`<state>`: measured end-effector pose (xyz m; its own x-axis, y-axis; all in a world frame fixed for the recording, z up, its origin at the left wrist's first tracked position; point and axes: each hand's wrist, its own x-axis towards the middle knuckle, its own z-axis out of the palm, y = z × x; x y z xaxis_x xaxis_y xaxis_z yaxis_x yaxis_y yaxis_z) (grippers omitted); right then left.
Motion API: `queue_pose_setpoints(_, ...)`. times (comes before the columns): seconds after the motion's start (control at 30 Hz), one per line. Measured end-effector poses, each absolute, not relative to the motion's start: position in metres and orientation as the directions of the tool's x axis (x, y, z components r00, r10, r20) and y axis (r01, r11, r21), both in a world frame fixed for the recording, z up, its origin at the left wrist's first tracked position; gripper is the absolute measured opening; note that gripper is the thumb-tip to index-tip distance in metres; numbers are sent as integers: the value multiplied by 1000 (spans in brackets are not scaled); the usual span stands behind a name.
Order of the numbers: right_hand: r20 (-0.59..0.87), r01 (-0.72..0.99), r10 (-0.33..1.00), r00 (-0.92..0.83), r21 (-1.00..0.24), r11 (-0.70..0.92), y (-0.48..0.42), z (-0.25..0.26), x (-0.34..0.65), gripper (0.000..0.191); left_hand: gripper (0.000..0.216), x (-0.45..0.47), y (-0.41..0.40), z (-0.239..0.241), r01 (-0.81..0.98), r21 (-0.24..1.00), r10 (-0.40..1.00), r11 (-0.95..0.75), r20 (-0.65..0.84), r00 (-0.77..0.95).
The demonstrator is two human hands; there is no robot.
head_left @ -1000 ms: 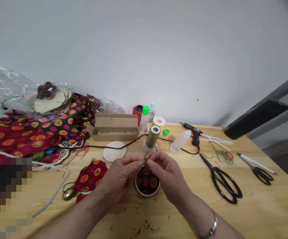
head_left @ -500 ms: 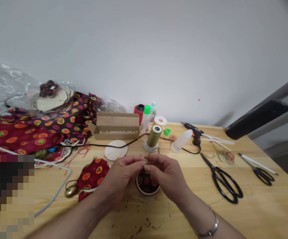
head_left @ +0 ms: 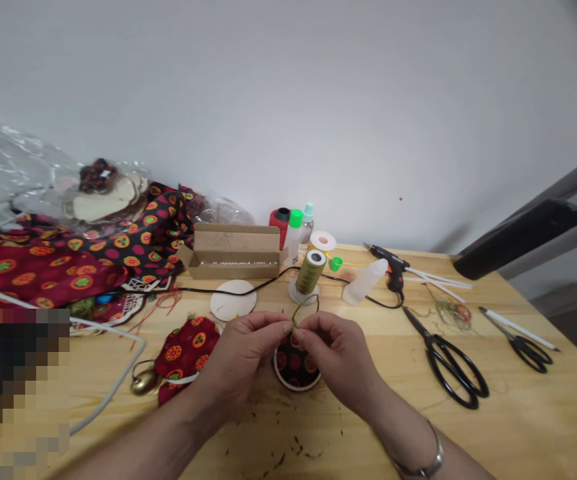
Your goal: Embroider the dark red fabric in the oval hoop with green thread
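Note:
My left hand [head_left: 248,353] and my right hand [head_left: 338,357] meet fingertip to fingertip over the wooden table [head_left: 518,427]. Both pinch an olive-green thread [head_left: 302,308] that runs up to the olive thread spool [head_left: 310,272] standing just behind them. Under my fingers lies a round fabric-covered disc [head_left: 296,367], dark with red dots and a white rim. A red patterned fabric piece [head_left: 184,352] lies left of my left hand.
Large black scissors [head_left: 448,363] and smaller scissors [head_left: 526,347] lie to the right. A glue gun [head_left: 391,267], a white squeeze bottle [head_left: 366,283], an open cardboard box [head_left: 233,257], a white disc [head_left: 233,300], small bottles [head_left: 294,237] and heaped patterned fabric [head_left: 43,267] crowd the back and left.
My hands have shifted slightly and stayed pinched together on the thread over the disc. The view has drifted a little; nothing else has moved.

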<state>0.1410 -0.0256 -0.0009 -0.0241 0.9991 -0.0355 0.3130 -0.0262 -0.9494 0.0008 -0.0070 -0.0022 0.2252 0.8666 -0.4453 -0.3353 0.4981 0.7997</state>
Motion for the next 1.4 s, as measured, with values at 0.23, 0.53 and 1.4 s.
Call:
queue_pose_setpoints(0.23,-161,192,970,-181,-973,-125,-20,6,149,11,11,-1,-2,-5,-340,811,879,476,-428,211)
queue_pose_setpoints(0.53,-175,-303,964,-202,-925,-231,-19,-1,145,36,7,0,-5,-4,-276,854,885,442,-363,293)
queue_pose_setpoints(1.4,-234,-31,972,-12,-972,-234,-14,9,148,19,13,-3,-6,0,-111,909,878,402,-348,328)
